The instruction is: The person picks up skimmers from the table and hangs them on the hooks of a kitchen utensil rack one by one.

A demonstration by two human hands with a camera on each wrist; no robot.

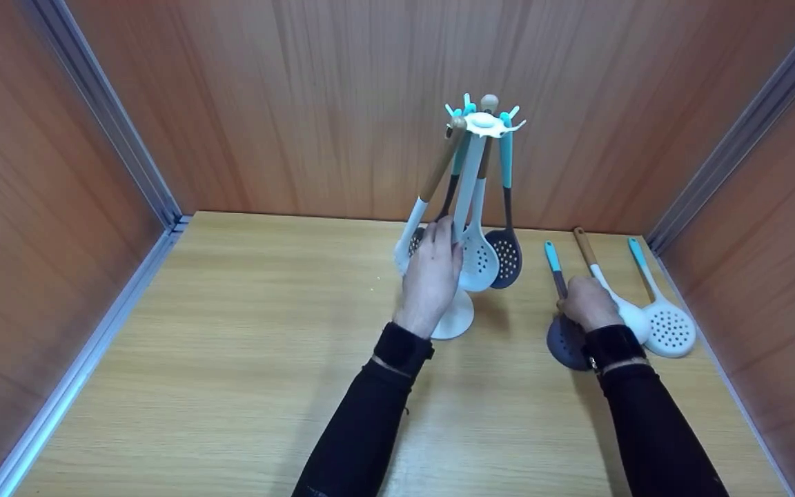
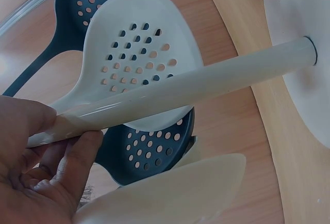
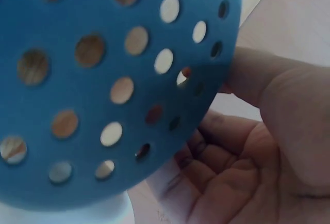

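Observation:
A white utensil stand with a round base and a hooked top stands near the back of the table. My left hand grips its pole between thumb and fingers. Hung around the pole are a white slotted turner with a wooden handle, a dark skimmer with a turquoise handle, and other utensils. To the right, my right hand holds a dark skimmer by its neck, the turquoise handle end pointing away. Its holed head fills much of the right wrist view and partly hides the fingers.
Beside my right hand lie a white ladle with a wooden handle and a white skimmer with a turquoise handle, close to the right wall. Wood panels enclose the table at the back and both sides.

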